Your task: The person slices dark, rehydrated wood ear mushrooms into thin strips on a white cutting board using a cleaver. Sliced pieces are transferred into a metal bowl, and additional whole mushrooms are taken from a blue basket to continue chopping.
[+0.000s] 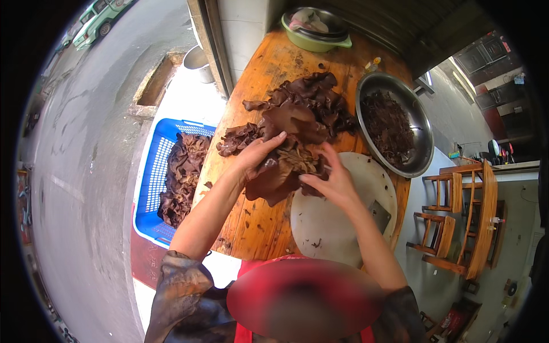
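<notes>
A large cluster of wood ear fungus, dark brown with a paler, crinkled middle, is held between both hands over the wooden table. My left hand grips its left side, thumb on top. At its right side is my right hand, thumb and fingers curled on the edge. More wood ear lies heaped just beyond the hands. To the right, a steel basin holds finely shredded dark fungus. A round white cutting board carries a cleaver, partly hidden by my right forearm.
Left of the table, a blue plastic basket holds more wood ear. A green basin with a dark bowl and cloth stands at the table's far end. A metal pot is beyond the basket. Wooden chairs stand at right.
</notes>
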The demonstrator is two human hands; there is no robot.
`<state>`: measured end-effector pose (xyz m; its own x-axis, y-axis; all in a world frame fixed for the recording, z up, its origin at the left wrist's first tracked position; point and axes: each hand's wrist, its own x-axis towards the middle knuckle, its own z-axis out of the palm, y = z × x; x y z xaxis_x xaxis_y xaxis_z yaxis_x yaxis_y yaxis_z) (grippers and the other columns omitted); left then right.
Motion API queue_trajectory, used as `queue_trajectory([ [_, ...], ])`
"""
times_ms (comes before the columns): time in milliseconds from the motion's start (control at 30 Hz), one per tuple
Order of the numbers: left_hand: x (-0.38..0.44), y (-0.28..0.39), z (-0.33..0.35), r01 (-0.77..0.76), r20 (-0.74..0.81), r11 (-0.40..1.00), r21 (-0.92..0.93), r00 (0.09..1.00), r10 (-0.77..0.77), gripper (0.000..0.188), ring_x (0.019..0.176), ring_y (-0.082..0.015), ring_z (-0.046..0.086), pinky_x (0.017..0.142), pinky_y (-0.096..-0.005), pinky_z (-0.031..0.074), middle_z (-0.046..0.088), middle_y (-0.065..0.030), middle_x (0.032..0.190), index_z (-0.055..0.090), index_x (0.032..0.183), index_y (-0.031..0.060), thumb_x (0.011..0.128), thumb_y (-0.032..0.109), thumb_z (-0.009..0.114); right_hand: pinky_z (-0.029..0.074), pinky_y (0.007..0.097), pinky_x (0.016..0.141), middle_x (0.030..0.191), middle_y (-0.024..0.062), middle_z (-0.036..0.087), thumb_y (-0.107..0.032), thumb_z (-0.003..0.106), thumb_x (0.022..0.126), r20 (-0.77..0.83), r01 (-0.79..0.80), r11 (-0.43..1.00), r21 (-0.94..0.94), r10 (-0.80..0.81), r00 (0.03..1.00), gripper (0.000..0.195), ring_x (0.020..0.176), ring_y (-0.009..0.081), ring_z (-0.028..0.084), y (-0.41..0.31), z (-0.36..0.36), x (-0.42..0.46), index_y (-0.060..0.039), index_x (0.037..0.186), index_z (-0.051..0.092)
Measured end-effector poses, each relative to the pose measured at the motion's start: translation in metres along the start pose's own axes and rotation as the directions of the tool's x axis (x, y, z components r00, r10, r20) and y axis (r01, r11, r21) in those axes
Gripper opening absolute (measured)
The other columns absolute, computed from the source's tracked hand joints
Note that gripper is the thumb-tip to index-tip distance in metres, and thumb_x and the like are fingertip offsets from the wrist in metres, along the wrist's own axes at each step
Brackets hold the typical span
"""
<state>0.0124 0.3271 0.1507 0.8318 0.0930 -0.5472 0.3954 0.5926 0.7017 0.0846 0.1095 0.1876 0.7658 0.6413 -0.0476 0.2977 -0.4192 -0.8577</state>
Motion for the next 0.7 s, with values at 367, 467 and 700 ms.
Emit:
queue_trajectory([
  [367,-0.002,-0.069,-0.025,-0.022,0.126,0.949,0.313,0.992,-0.019,0.079,0.125,-0.0196,0.047,0.105,-0.0324,0.039,0.047,-0.0153,0.137,0.031,0.146,-0.0009,0.087,0.034,0.071,0.051,0.0245,0.079,0.106,0.0056,0.064,-0.011,0.074,0.083,0.312,-0.435,0.867,0.244,0.355,0.882,0.047,0.09,0.0093,0.062,0.051,0.003,-0.004,0.0047,0.122,0.052],
  [467,0.004,-0.086,-0.029,0.018,0.174,0.994,0.108,0.984,-0.037,0.075,0.118,-0.0188,0.052,0.1,-0.0317,0.043,0.052,-0.0144,0.132,0.036,0.143,-0.0024,0.087,0.034,0.071,0.051,0.024,0.077,0.104,0.0054,0.065,-0.01,0.074,0.083,0.27,-0.403,0.879,0.255,0.336,0.902,0.046,0.087,0.0093,0.063,0.058,0.004,-0.01,0.0045,0.121,0.053],
  [700,-0.005,-0.069,-0.009,0.148,0.202,0.985,0.086,0.966,-0.163,0.073,0.125,-0.0229,0.049,0.1,-0.034,0.042,0.052,-0.0158,0.136,0.041,0.139,-0.004,0.087,0.038,0.071,0.049,0.0265,0.072,0.088,0.0051,0.066,-0.021,0.078,0.079,0.171,-0.419,0.9,0.122,0.397,0.902,0.038,0.079,0.0103,0.059,0.065,-0.006,-0.016,0.0031,0.104,0.062],
])
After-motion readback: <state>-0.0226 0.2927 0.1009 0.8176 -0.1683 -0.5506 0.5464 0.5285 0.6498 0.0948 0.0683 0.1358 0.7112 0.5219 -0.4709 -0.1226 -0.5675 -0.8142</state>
